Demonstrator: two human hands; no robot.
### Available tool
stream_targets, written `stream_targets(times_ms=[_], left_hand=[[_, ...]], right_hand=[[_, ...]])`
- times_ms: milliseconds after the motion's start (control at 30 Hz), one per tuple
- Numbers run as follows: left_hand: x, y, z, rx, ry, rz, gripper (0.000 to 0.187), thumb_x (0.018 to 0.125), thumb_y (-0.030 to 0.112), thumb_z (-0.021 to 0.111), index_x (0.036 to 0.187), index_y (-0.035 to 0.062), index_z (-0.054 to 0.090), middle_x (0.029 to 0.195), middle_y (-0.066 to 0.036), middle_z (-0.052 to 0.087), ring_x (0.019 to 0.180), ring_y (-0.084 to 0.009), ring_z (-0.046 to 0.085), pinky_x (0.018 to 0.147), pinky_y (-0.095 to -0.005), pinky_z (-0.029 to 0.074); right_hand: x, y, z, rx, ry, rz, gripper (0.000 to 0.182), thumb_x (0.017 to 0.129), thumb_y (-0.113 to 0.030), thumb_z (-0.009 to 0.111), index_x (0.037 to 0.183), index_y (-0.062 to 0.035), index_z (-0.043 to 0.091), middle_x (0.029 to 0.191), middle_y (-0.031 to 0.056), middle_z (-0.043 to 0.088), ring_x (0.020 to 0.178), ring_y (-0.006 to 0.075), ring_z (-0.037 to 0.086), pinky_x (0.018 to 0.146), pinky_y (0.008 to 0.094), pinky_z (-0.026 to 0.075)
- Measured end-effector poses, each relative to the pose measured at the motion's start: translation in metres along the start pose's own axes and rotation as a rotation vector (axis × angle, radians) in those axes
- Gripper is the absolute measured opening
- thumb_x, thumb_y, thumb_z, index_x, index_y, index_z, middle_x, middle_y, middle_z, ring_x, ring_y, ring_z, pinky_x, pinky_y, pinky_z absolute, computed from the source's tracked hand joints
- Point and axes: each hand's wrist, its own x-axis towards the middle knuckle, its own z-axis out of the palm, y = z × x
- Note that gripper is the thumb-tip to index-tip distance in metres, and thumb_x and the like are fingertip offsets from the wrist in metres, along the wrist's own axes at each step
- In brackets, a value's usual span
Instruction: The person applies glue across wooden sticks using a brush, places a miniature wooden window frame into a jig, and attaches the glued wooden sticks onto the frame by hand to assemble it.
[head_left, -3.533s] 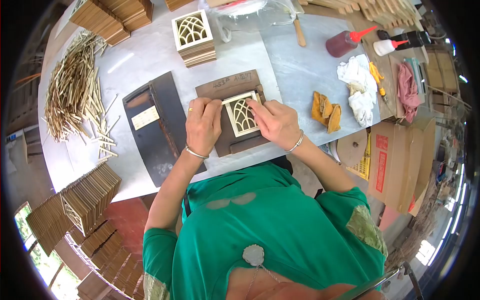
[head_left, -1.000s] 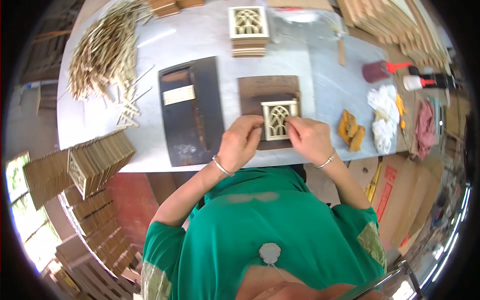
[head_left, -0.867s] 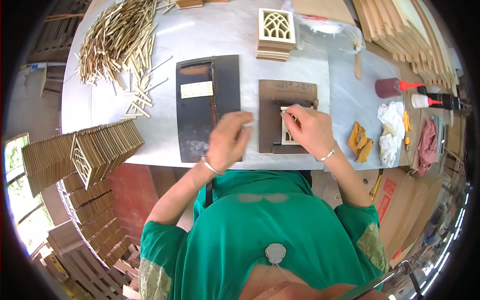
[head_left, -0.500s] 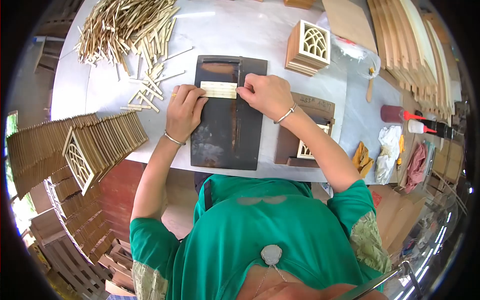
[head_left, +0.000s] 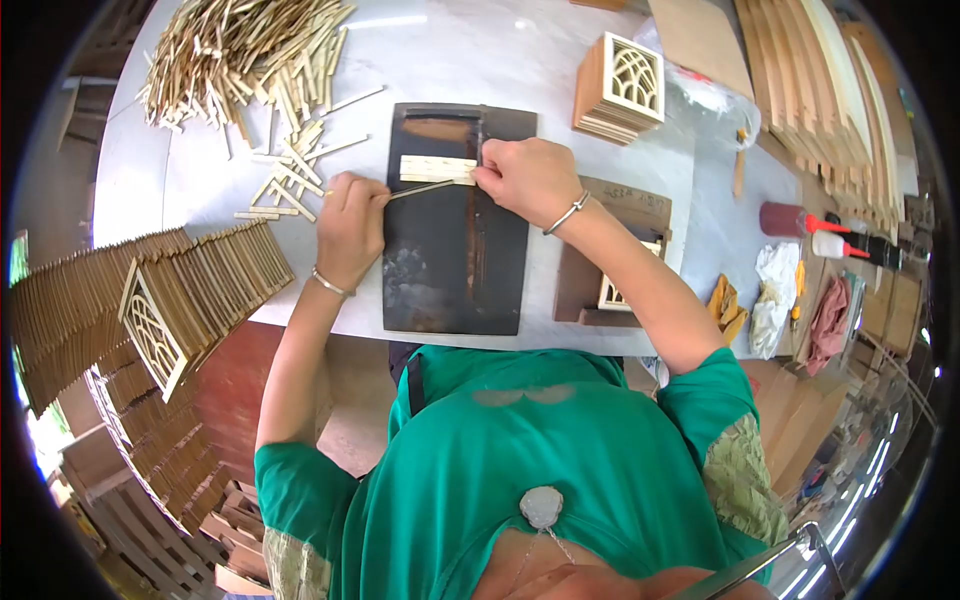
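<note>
Big pale tabletop (head_left: 480, 60), with a dark, worn rectangular board (head_left: 455, 250) lying flat, long axis running away from the person. To the right sits a brown jig (head_left: 585, 275) holding a lattice panel (head_left: 612, 292). Far left there's a heap of loose wooden sticks (head_left: 230, 50). A small row of light strips (head_left: 437, 166) lies across the board's top. The thin stick (head_left: 420, 189) runs left to right, slightly tilted, left hand (head_left: 350, 230) pinching one end, right hand (head_left: 525, 180) pinching the other.

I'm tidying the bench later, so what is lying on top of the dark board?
A row of pale wooden strips lies on the dark board. Both hands, left and right, hold one strip; the right covers the row's end.
</note>
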Motion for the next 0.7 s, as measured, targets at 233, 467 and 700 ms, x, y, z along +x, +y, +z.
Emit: stream_targets(times_ms=[233,467,700], left_hand=[[-0.008,0.079,0.023,-0.277,-0.168,-0.128,0.006,0.085,-0.002,0.060,0.084,0.0022,0.056,0.080,-0.012,0.055,0.076,-0.0310,0.053,0.068,-0.0381,0.043],[-0.007,0.160,0.080,-0.381,-0.403,-0.014,0.003,0.085,-0.001,0.059,0.083,0.0007,0.057,0.078,-0.014,0.053,0.074,-0.0323,0.054,0.067,-0.0387,0.044],[-0.007,0.183,0.098,-0.277,-0.546,0.016,0.004,0.083,-0.001,0.059,0.083,0.0011,0.056,0.080,-0.015,0.053,0.080,-0.0350,0.054,0.072,-0.0435,0.044]], right_hand=[[-0.138,0.010,-0.014,0.118,0.498,-0.484,0.027,0.074,-0.011,0.075,0.099,-0.0045,0.067,0.058,0.0016,0.049,0.048,0.0181,0.050,0.043,0.0325,0.038],[-0.229,0.033,0.002,-0.031,0.411,-0.124,0.060,0.078,-0.021,0.072,0.132,-0.0017,0.055,0.056,-0.0006,0.045,0.047,0.0141,0.048,0.045,0.0306,0.040],[-0.249,0.050,0.020,-0.015,0.450,-0.037,0.058,0.077,-0.020,0.074,0.129,-0.0017,0.056,0.058,0.0008,0.050,0.050,0.0166,0.054,0.047,0.0315,0.043]])
